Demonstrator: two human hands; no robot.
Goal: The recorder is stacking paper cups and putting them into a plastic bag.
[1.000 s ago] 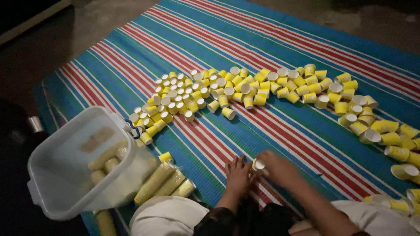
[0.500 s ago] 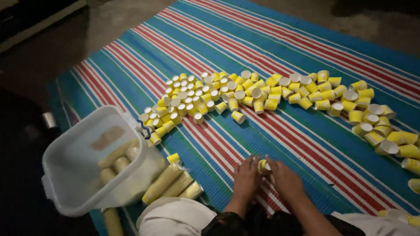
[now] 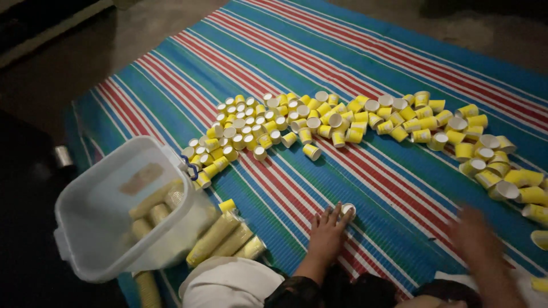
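Yellow cup [image 3: 347,210] stands at the open left hand's [image 3: 326,232] fingertips; steady it upright; right hand [image 3: 476,236] blurred, grip unclear.

hands: two, left [image 3: 326,235] and right [image 3: 476,238], the right blurred
loose cups [image 3: 365,122]: too many to count exactly, likely around a hundred
cup [image 3: 347,210] at left fingertips: one
wrapped cup stacks [image 3: 225,239] by the bin: three
bin [image 3: 85,228]: one
mat [image 3: 342,57]: one
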